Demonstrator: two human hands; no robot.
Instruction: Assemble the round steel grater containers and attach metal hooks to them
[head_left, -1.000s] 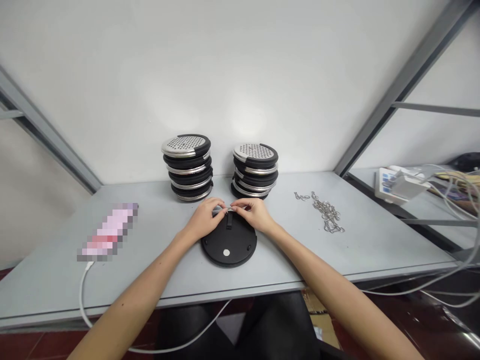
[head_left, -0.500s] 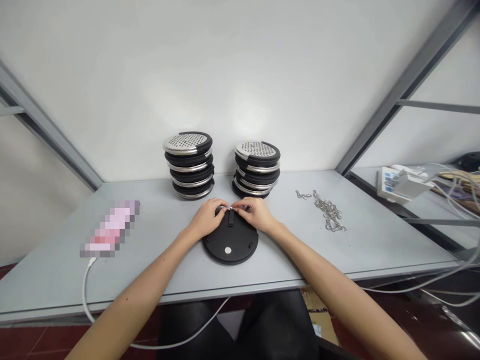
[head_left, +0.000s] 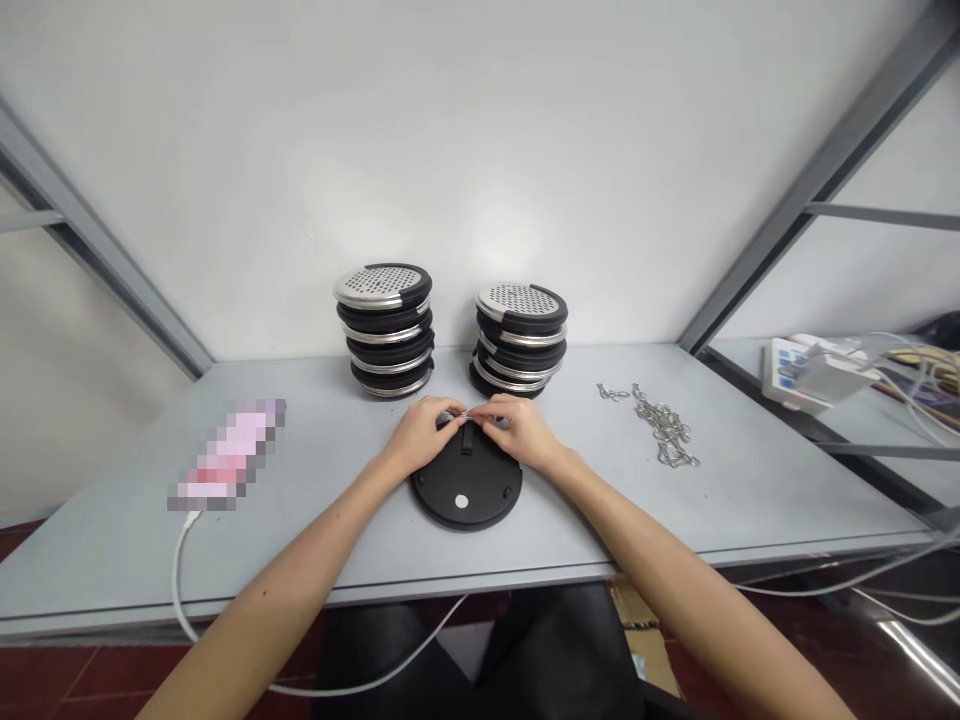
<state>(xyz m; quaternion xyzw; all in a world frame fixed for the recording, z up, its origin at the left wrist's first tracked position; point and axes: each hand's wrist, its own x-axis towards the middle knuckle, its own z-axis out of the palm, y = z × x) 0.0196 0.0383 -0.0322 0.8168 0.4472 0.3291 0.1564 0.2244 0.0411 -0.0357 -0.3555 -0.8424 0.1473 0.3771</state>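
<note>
A round black disc (head_left: 466,480) with a white dot and a short black strap (head_left: 467,440) lies on the grey table near its front edge. At the disc's far edge, my left hand (head_left: 429,435) and my right hand (head_left: 517,430) meet, fingertips pinched on a small metal clip (head_left: 468,415) by the strap's end. The fingers partly hide the clip. Behind them stand two stacks of round black and silver pieces, a left stack (head_left: 386,330) and a right stack (head_left: 520,340), each topped by a perforated silver face.
A pile of metal clips (head_left: 666,432) lies on the right of the table (head_left: 330,540), with a few more clips (head_left: 613,393) beside it. At the left is a blurred-out pink phone (head_left: 229,455) on a white cable (head_left: 178,575). A power strip (head_left: 787,372) sits beyond the right frame.
The view has shifted slightly, so everything appears a little further right. Both hands stay at the disc's far edge, with only small finger movements.
</note>
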